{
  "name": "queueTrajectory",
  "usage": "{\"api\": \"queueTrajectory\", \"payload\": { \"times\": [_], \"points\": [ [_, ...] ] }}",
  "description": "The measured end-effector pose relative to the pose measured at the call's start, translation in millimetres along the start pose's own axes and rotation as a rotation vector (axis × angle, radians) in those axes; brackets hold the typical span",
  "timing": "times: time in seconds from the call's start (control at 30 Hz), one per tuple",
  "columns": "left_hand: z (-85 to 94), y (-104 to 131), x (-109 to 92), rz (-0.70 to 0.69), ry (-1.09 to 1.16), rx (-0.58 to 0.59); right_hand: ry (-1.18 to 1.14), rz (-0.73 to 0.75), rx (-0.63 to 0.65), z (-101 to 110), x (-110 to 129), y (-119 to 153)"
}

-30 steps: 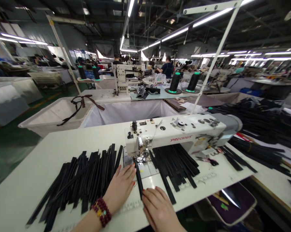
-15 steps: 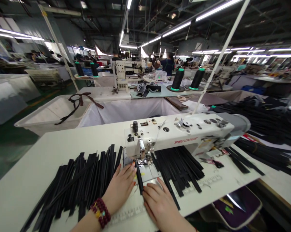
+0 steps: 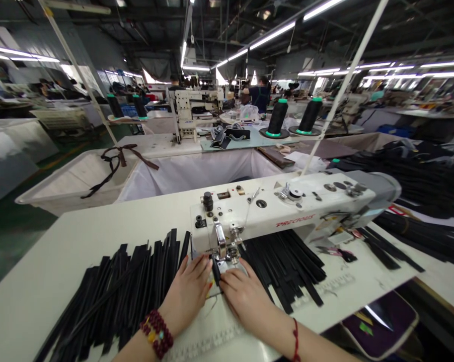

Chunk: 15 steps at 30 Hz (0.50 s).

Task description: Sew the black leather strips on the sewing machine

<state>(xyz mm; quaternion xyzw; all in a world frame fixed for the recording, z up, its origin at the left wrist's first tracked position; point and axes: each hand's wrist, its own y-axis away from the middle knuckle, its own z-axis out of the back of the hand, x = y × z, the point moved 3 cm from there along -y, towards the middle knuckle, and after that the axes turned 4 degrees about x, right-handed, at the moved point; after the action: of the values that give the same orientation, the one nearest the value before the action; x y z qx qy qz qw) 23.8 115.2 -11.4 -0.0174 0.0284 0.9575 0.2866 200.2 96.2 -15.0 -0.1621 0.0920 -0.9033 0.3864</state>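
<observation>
A narrow black fabric strip [image 3: 215, 271] lies on the machine bed, its far end at the presser foot [image 3: 223, 253] of a white sewing machine [image 3: 265, 221]. My left hand [image 3: 191, 286], with a dark red bead bracelet above it, rests flat left of the strip, fingers stretched out and tips against its edge. From the right, my right hand [image 3: 245, 294] has its bent fingers on the strip's near end, hiding that end. A pile of black strips [image 3: 136, 286] spreads left of my left hand. Further black strips [image 3: 287, 266] lie under the machine arm.
Thread snips [image 3: 340, 253] with a pinkish handle lie right of the machine arm. Behind the table stand a white-lined bin [image 3: 189, 173], black thread cones [image 3: 278, 118] and another sewing machine [image 3: 191, 113]. A dark purple tray [image 3: 381, 322] sits below the front edge. People are in the background.
My right hand has moved forward toward the presser foot, along with the strip, and less of the strip shows. The left hand stays nearly in place. The view has shifted slightly.
</observation>
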Motion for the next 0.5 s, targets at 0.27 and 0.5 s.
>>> {"api": "queueTrajectory", "payload": {
  "times": [0.27, 0.5],
  "points": [
    [7.1, -4, -3, 0.049, 0.000, 0.067, 0.114, -0.018, 0.059, -2, -12, -25],
    [4.5, -5, 0, 0.033, -0.019, 0.033, 0.176, -0.053, 0.083, -10, -16, -45]
  ]
}}
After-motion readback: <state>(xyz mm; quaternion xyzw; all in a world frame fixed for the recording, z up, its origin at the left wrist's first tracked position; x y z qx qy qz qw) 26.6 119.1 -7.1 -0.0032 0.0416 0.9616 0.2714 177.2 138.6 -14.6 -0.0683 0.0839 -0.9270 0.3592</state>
